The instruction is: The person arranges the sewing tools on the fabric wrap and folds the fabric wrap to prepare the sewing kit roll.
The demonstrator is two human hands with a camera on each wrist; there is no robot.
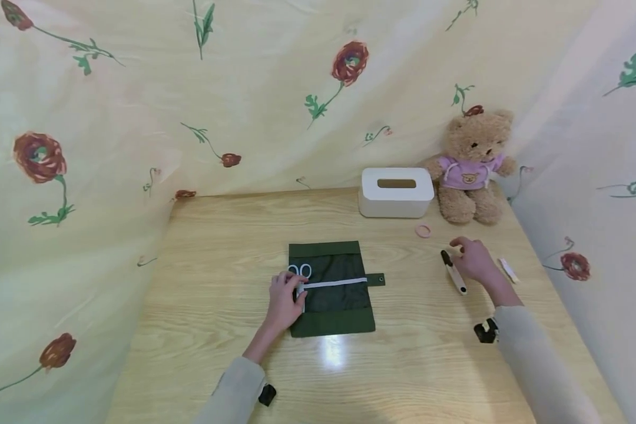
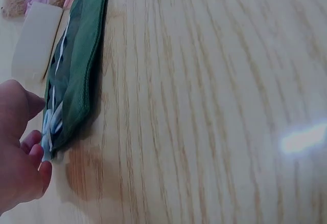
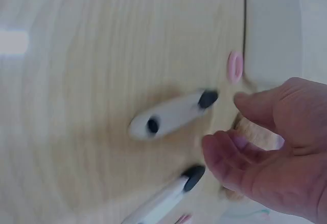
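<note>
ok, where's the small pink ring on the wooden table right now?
In the head view the small pink ring lies on the right side of the wooden table, just in front of the white tissue box and beyond the right hand.

My left hand lies forward and low, palm down, wrist straight, fingers bent at the tips and pinching lightly. My right hand reaches out further to the right side, fingers loosely curled with the thumb apart, gripping nothing. Both forearms, in pale sleeves, stretch away from me.
</note>
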